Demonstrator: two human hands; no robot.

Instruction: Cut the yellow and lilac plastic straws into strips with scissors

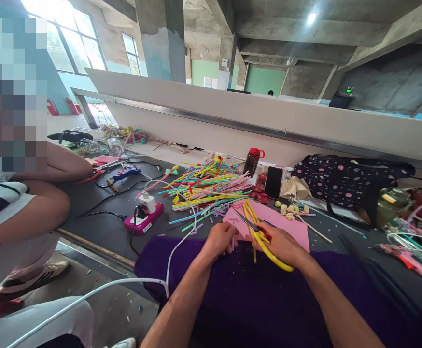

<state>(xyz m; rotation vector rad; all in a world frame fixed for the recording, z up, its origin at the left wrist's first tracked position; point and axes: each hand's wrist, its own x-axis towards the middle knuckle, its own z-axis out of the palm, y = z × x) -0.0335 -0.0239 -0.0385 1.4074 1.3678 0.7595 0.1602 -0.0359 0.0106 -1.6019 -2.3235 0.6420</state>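
My right hand (281, 245) is closed round the yellow handles of a pair of scissors (260, 232), whose blades point up and left over a pink sheet (290, 227). My left hand (220, 240) is pinched on a short pale purple pipe cleaner piece (232, 238) just left of the blades. Both hands rest at the far edge of a purple cloth (269, 299) on my lap. A big heap of coloured pipe cleaners (207, 186) lies just beyond the hands.
A pink power strip (144, 220) with a white charger and cable sits left of the heap. A dark bottle with red cap (252, 162), a phone (273, 182) and a spotted bag (344, 181) stand behind. Another person's arm (44, 166) rests at left.
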